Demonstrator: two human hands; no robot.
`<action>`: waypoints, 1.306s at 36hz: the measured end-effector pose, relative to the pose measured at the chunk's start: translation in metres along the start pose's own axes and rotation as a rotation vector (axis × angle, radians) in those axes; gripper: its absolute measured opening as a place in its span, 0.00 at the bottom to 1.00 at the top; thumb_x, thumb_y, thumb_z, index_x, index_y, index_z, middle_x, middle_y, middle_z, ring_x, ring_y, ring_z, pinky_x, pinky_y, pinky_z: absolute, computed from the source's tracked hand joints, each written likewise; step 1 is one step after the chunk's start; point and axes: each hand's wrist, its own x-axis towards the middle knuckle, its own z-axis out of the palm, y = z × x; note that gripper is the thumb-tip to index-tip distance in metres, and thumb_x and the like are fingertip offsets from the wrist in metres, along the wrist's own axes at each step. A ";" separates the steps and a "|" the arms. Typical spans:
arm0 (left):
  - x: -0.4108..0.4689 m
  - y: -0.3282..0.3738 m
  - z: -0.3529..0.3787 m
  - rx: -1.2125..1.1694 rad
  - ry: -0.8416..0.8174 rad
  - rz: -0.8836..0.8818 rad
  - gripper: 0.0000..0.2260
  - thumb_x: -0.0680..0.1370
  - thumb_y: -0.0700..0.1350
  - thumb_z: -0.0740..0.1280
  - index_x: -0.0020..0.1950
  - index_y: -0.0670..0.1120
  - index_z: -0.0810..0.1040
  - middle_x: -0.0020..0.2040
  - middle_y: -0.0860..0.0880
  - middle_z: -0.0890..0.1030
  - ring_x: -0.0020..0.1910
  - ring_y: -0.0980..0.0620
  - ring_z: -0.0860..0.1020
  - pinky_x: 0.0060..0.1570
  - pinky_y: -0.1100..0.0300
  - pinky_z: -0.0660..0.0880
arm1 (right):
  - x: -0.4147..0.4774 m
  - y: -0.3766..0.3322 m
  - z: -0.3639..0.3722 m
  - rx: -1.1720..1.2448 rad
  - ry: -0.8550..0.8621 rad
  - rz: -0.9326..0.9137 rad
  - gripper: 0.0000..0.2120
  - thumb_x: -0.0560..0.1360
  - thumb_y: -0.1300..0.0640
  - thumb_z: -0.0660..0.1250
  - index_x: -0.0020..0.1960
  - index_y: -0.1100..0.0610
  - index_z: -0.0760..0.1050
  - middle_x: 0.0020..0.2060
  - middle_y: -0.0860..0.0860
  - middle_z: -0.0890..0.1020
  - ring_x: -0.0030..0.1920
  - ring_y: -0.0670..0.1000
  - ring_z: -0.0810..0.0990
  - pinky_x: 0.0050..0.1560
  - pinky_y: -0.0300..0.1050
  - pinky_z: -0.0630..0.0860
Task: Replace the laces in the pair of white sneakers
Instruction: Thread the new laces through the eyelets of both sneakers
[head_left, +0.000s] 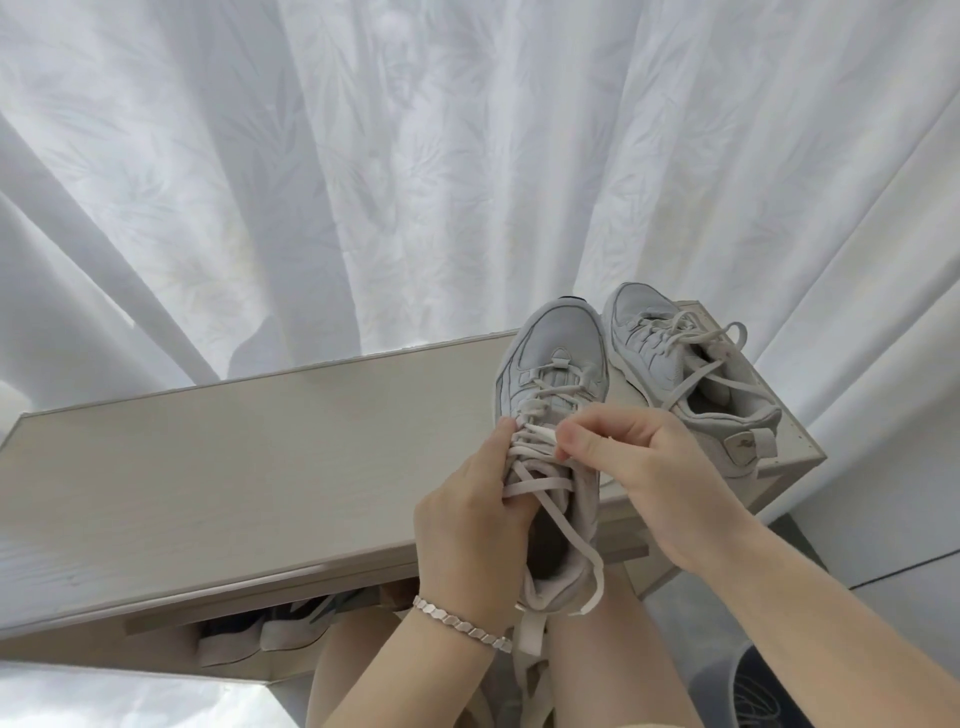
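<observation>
2 white sneakers in view. The near sneaker (556, 353) is up in both hands, its toe over the cabinet (260, 441) top towards the right end, its heel hanging past the front edge above the person's bare knees (613, 649). The left hand (467, 519) grips that shoe from its left side, fingers curled in against the rows of lacing. The right hand (639, 462) comes in from the other side, thumb and forefinger pinching a strand of the flat white lace (535, 486) halfway up the eyelets. The lace crosses loosely over the tongue, and its free ends trail down past the heel. Whether the toe actually touches the cabinet top, I can't tell.

The far sneaker (654, 332) sits on the top at the far right corner, just beside the held one, toe pointing away, its own laces (691, 338) loose and sprawled across the opening.

There's a silver link bracelet (457, 623) on the left wrist. Under the front edge, more shoes (260, 631) sit on a lower shelf. A white patterned curtain (363, 156) hangs behind the cabinet.
</observation>
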 end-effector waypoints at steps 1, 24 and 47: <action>-0.001 0.000 -0.001 -0.009 0.000 -0.004 0.20 0.69 0.52 0.61 0.54 0.42 0.83 0.36 0.53 0.84 0.30 0.58 0.79 0.25 0.63 0.73 | -0.001 0.004 0.000 0.024 -0.018 -0.031 0.15 0.73 0.62 0.68 0.29 0.55 0.78 0.26 0.46 0.78 0.31 0.41 0.76 0.36 0.28 0.71; -0.003 0.001 -0.005 -0.003 -0.023 0.005 0.20 0.69 0.49 0.60 0.56 0.43 0.81 0.38 0.53 0.84 0.32 0.57 0.80 0.26 0.62 0.75 | -0.012 0.006 -0.032 -0.521 0.176 -0.166 0.11 0.71 0.62 0.70 0.40 0.45 0.77 0.36 0.47 0.81 0.36 0.44 0.77 0.38 0.30 0.73; -0.009 0.002 0.002 0.093 0.020 0.128 0.20 0.70 0.50 0.63 0.53 0.39 0.82 0.41 0.48 0.85 0.32 0.53 0.82 0.32 0.67 0.71 | -0.011 0.010 -0.025 -0.953 -0.037 -0.222 0.08 0.76 0.47 0.61 0.39 0.42 0.66 0.42 0.41 0.70 0.42 0.41 0.72 0.44 0.33 0.68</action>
